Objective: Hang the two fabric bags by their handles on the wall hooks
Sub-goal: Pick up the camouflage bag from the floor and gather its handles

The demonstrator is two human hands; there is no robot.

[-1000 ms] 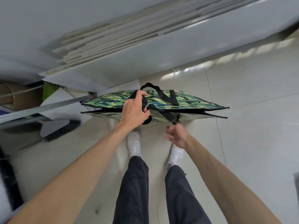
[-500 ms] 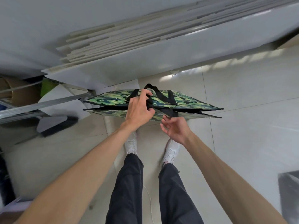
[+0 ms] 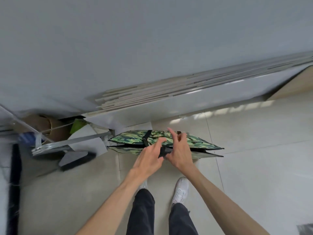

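Over the tiled floor, in front of the feet: both hands met at the mouth of the camouflage bag.
Camouflage bag: stood upright on the floor, mouth partly open, just before the leaning boards and the grey wall.
Black handles: ran up the bag's side and gathered between the two hands.
Left hand: fingers loosely curled, thumb and forefinger pinched on the black handles.
Right hand: fingers apart, forefinger raised, palm side against the same strap; firm hold or not, could not tell.
Left of the bag: metal rails, cardboard, loose panels.
White shoes: planted below the hands.
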